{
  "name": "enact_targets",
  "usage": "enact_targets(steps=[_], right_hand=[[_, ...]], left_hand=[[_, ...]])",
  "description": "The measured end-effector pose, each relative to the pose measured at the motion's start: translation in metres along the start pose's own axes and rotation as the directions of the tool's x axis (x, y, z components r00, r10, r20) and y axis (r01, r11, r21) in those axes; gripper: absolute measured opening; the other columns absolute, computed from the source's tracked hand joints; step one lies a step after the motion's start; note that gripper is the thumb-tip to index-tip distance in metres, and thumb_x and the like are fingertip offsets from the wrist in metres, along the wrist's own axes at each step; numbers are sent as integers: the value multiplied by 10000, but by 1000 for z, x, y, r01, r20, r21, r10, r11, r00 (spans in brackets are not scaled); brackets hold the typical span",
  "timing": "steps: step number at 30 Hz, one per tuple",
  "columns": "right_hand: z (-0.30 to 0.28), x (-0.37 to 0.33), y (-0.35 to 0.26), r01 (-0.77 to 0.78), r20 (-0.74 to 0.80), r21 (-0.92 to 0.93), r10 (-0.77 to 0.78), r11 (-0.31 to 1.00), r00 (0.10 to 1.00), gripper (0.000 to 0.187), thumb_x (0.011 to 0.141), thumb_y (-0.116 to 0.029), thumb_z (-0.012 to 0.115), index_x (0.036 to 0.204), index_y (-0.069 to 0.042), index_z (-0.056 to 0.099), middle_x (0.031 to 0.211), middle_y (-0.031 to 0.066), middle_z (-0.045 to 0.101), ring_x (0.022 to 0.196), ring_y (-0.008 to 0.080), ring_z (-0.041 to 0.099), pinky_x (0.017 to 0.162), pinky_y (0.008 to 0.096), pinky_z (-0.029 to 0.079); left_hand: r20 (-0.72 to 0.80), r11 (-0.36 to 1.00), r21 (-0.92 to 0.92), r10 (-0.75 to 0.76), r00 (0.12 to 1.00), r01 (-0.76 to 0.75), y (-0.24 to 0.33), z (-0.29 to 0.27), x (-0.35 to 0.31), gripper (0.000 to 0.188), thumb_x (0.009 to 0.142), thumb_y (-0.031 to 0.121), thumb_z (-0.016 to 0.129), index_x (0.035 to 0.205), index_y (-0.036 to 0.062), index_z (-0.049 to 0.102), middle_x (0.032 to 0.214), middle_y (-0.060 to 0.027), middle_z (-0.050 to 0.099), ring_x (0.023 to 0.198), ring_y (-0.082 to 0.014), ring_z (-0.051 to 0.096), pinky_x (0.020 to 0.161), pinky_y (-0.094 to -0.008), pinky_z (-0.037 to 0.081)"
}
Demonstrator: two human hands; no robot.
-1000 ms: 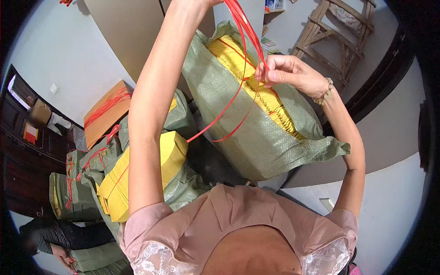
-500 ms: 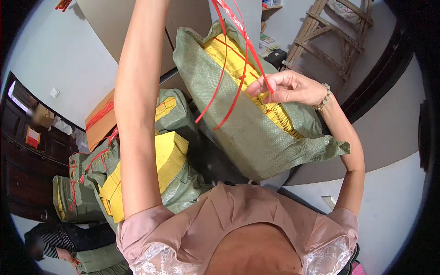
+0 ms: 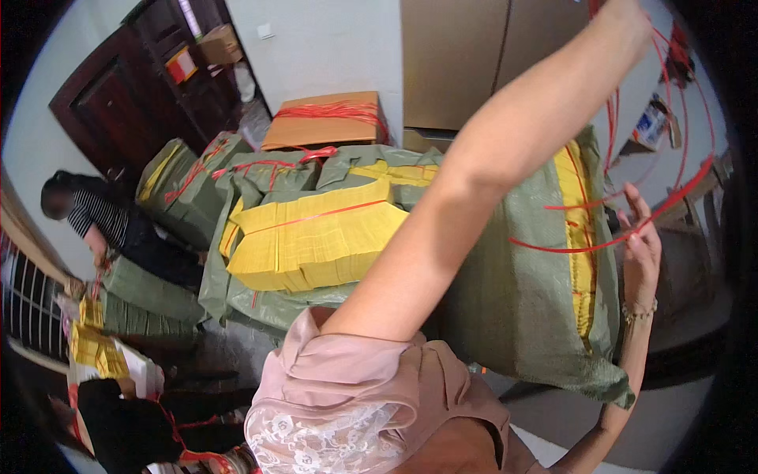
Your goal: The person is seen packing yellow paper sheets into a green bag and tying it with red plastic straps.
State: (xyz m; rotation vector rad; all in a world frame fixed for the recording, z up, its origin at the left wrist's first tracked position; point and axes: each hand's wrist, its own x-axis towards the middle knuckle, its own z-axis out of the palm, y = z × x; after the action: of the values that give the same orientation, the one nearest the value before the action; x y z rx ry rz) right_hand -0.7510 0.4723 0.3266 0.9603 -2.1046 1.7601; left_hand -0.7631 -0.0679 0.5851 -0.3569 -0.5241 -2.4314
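My left arm reaches up across the view, and my left hand is raised at the top right. Its fingers are blurred and partly cut off, but thin red plastic straps hang down from it. My right hand, with a beaded bracelet at the wrist, is beside the far right sack, fingers apart. A loose strap curves across in front of that hand. The large green woven sack stands between my arms, its mouth gaping over tightly stacked yellow paper bundles.
Another sack at centre carries a yellow paper stack tied with red strap. More green sacks and an orange-brown board stand behind. Two people are at the left, a striped-shirt person bending over a sack and a dark-clothed person below.
My view has swung left, bringing the two people and more sacks in. My right hand's pinch on the strap has loosened; its fingers are now spread. The hanging straps have swung.
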Motion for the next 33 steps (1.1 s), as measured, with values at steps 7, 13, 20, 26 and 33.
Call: enact_targets(steps=[7, 13, 20, 26, 33], right_hand=[[-25, 14, 4, 9, -176, 81, 6, 997, 984, 168, 962, -262, 510, 976, -96, 532, 1438, 139, 428, 1311, 248, 418, 1095, 400, 298], [-7, 14, 14, -332, 290, 738, 169, 587, 942, 178, 1022, -215, 389, 1101, -99, 499, 953, 87, 598, 864, 247, 650, 950, 466, 469], [-15, -12, -8, -439, 285, 786, 375, 435, 882, 144, 1043, -209, 356, 1056, -120, 469, 684, -42, 402, 455, 33, 338, 459, 203, 367], [-34, -24, -4, -385, 134, 740, 440, 551, 888, 129, 1038, -195, 394, 949, -130, 461, 624, -76, 354, 450, 3, 283, 380, 162, 230], [-40, -25, -5, -292, -60, 696, 459, 656, 887, 121, 1031, -195, 418, 933, -136, 457, 623, -84, 362, 462, 8, 270, 388, 166, 231]], left_hand=[[-55, 994, 13, 112, 992, -112, 26, -10, 4, 190, 1017, 166, 328, 891, 62, 425, 599, 22, 373, 469, -82, 353, 444, -232, 340], [-57, 989, -45, -143, 988, 140, -127, -1, 27, 192, 1024, 189, 344, 927, 58, 446, 619, 22, 392, 503, -77, 386, 480, -232, 373], [-12, 910, -89, -407, 914, 404, -295, 29, 54, 205, 1033, 215, 363, 969, 52, 469, 643, 23, 414, 542, -70, 424, 521, -232, 411], [134, 758, -104, -631, 764, 644, -358, -65, 61, 311, 1046, 209, 223, 908, 66, 462, 566, 11, 315, 464, -138, 312, 451, -262, 340], [31, 582, 169, -810, 586, 796, -382, -100, -118, 853, 843, 737, 448, 1202, -34, 389, 1061, -170, 483, 818, -244, 427, 753, -362, 404]])
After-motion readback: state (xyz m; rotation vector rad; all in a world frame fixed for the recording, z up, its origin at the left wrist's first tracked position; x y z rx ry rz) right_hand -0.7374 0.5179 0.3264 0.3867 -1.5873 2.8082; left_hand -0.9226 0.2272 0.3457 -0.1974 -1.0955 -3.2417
